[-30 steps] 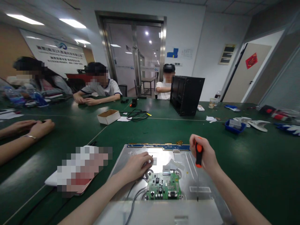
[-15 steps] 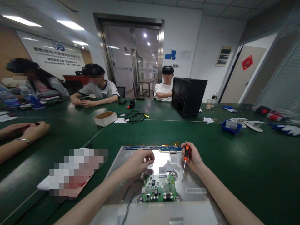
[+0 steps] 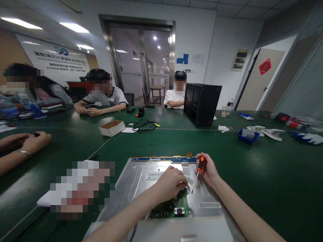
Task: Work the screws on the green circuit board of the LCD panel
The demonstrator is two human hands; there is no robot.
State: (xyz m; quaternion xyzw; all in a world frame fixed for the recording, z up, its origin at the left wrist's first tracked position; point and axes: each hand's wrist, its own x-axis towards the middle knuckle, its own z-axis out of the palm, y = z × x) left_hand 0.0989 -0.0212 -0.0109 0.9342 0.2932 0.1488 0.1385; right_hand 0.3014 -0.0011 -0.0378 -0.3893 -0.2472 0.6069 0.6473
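A metal display panel [image 3: 136, 181] lies in front of me with its back up. My right hand [image 3: 207, 168] is closed around a screwdriver [image 3: 201, 164] with an orange and black handle, its shaft slanting down over the panel's right side. My left hand [image 3: 174, 181] is over the green circuit board [image 3: 181, 203], hiding much of it. Its fingers are pinched by the board's upper right corner, beside a pale ribbon cable [image 3: 186, 170]; what they hold, if anything, I cannot make out. A narrow blue board [image 3: 156, 160] runs along the panel's far edge.
Pixelated items [image 3: 80, 188] lie to the left, near another person's hands [image 3: 35, 143]. Farther off are a small open box [image 3: 112, 128], black cables [image 3: 145, 126], a black computer case [image 3: 203, 104] and a blue tray [image 3: 248, 135]. Several people sit around the green table [image 3: 121, 148].
My left hand has moved right from the panel's upper middle to the circuit board's upper right corner, covering more of the board. The screwdriver's tip has swung slightly left.
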